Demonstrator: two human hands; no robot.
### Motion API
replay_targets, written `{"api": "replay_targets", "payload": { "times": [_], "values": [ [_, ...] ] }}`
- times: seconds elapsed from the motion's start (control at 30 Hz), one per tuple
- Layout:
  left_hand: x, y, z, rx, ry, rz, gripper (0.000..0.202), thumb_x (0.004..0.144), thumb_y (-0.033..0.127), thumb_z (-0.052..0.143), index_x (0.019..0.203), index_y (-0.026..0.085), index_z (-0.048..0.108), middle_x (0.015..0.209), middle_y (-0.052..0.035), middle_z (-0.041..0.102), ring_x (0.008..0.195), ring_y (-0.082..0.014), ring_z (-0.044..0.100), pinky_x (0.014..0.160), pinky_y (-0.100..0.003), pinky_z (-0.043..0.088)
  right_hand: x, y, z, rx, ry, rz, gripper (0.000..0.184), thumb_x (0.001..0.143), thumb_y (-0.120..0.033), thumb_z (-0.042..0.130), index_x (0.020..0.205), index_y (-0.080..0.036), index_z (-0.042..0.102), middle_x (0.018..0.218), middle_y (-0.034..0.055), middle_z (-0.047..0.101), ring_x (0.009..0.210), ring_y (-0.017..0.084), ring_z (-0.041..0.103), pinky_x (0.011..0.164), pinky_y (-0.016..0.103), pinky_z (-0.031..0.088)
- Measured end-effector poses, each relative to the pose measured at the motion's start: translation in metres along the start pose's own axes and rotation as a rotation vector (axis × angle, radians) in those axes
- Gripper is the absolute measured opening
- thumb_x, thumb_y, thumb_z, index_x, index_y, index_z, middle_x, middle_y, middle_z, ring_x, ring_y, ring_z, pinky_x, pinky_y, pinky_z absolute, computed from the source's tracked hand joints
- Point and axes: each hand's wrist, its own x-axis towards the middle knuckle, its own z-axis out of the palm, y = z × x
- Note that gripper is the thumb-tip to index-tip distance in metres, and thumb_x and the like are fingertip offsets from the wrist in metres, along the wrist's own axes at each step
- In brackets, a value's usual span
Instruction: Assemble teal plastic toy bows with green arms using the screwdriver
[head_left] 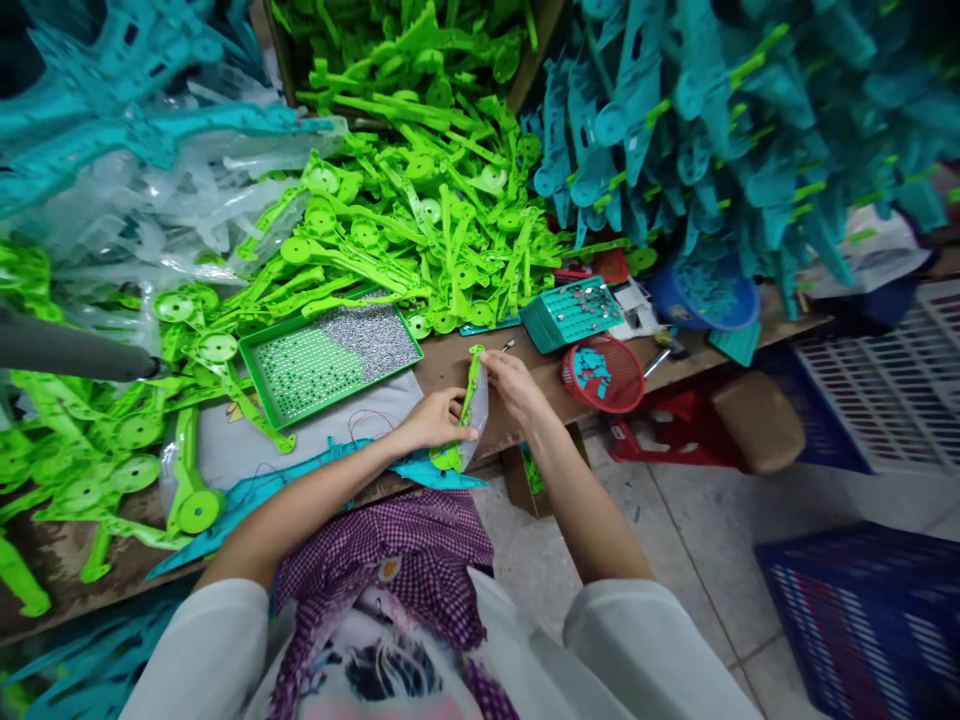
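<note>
A long, narrow lime-green plastic part [472,385] with a frosted translucent piece [477,420] along its right side stands tilted between my hands. My left hand [436,418] grips the green part lower down, its fingers curled round the edge. Near the top end, my right hand [511,383] pinches the part between thumb and fingers; whether it holds the green or the translucent piece there is hard to make out. Under my left forearm lies a teal plastic piece [259,492] with thin wires. Left of my hands sits a green tray [259,375] with many small metal screws.
A large heap of lime-green parts [420,190] covers the back of the bench. Teal parts [675,100] are piled at the right. Near my right hand are a teal tray [544,325], a red basket [626,400] and a blue bowl [739,315]. A grey pole [75,345] juts in at left.
</note>
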Motion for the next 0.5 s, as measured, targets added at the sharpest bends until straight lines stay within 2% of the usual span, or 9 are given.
{"api": "replay_targets", "payload": {
  "times": [0.27,0.4,0.5],
  "values": [
    [0.005,-0.004,-0.006,0.044,-0.013,0.022,0.070,0.056,0.013,0.084,0.118,0.009,0.053,0.088,-0.0021,0.062,0.067,-0.0109,0.059,0.067,-0.028,0.049,0.002,0.001,0.003,0.006,0.008,-0.007,0.038,0.049,-0.049,0.080,0.064,-0.020,0.060,0.056,-0.0060,0.054,0.053,0.009,0.047,0.058,0.024,0.040],
    [0.007,0.001,-0.007,-0.011,-0.028,-0.022,0.068,0.057,0.014,0.086,0.116,0.009,0.053,0.087,-0.0037,0.064,0.067,-0.0127,0.061,0.070,-0.032,0.051,0.005,0.002,0.005,0.007,0.019,0.005,0.038,0.048,-0.048,0.079,0.063,-0.020,0.060,0.056,-0.0058,0.055,0.053,0.009,0.047,0.056,0.025,0.040],
    [0.012,0.005,-0.005,-0.050,0.039,-0.035,0.061,0.058,0.018,0.087,0.110,0.008,0.056,0.084,-0.0048,0.066,0.068,-0.0142,0.063,0.072,-0.034,0.052,0.006,0.003,0.005,0.011,0.027,0.012,0.037,0.048,-0.047,0.080,0.064,-0.019,0.061,0.056,-0.0056,0.056,0.053,0.009,0.048,0.056,0.024,0.041]
  ]
}}
